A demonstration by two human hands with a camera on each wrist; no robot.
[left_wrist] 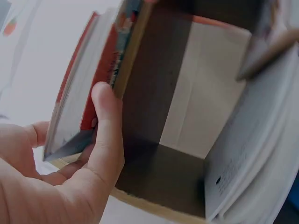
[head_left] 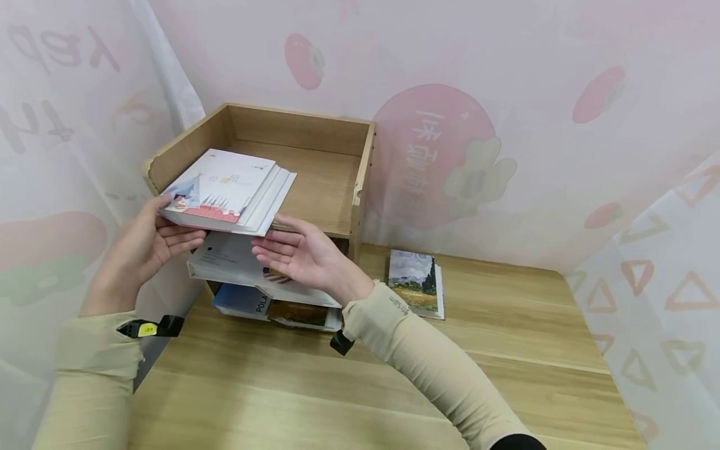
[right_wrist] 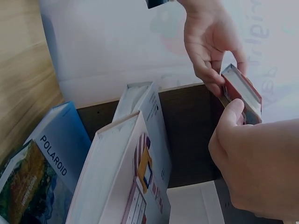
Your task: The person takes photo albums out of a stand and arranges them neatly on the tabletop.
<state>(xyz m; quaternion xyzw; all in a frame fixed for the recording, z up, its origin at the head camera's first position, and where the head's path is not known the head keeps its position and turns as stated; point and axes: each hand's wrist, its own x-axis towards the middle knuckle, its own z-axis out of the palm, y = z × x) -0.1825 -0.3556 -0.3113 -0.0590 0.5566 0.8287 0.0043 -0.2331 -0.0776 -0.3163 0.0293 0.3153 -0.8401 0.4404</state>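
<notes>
A white book (head_left: 225,178) with a red and blue picture along its front lies in the top tray of a wooden desk organizer (head_left: 300,119). Another pale book (head_left: 275,197) shows from under its right side. My left hand (head_left: 149,244) grips the front left corner, thumb above and fingers below. In the left wrist view its fingers lie along the red cover (left_wrist: 100,70). At the front right corner my right hand (head_left: 306,259) touches the books with relaxed fingers, palm turned up. Both hands also show at the book's end in the right wrist view.
White books (head_left: 225,259) stick out of the middle tier. A blue book marked POLAROID (right_wrist: 58,154) and a book with a dark painted cover (right_wrist: 30,186) lie in the lower tier. Right of the organizer, a landscape-covered book (head_left: 416,284) rests on the wooden table (head_left: 506,337).
</notes>
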